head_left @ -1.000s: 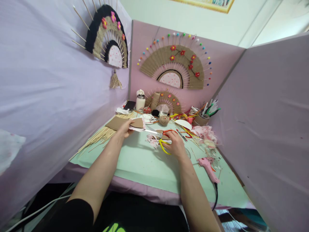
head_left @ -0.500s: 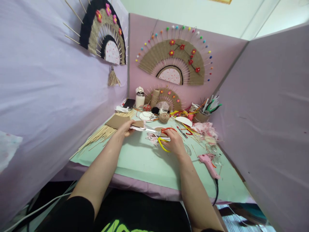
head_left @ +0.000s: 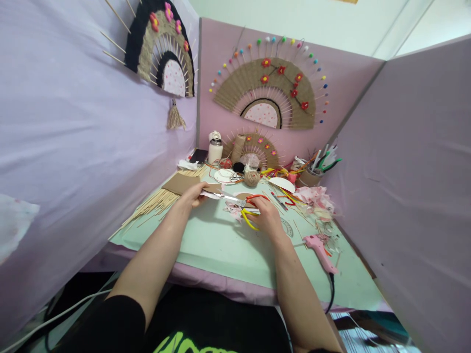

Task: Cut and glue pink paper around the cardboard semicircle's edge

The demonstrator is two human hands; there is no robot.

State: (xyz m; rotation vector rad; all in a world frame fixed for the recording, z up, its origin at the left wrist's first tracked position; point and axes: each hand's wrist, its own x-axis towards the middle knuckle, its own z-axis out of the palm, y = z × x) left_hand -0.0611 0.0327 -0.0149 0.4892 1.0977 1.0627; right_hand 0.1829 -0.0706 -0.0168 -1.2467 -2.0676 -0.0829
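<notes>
My left hand (head_left: 196, 195) pinches a small brown cardboard piece (head_left: 213, 188) with pale pink fabric along its lower edge. In my right hand (head_left: 265, 214) is a pair of scissors (head_left: 241, 201) with one red and one yellow handle loop. The blades point left and reach the edge of the fabric on the cardboard. Below the scissors lie pink fabric scraps (head_left: 233, 211) and another brown cardboard piece (head_left: 247, 197), partly hidden by the scissors. Behind my left hand a larger cardboard sheet (head_left: 180, 184) rests on thin wooden sticks (head_left: 152, 205).
To the right lies a pink glue gun (head_left: 321, 252) with a black cord. A twine ball (head_left: 252, 178), white bottle (head_left: 215, 148) and tool cup (head_left: 309, 177) stand at the back. Crumpled pink fabric (head_left: 314, 196) sits at the right. Decorated fans (head_left: 221, 90) hang on the partitions.
The scissor blades have closed from a wider gap at the fabric edge. Both hands stay almost in place, and the whole view has shifted slightly.
</notes>
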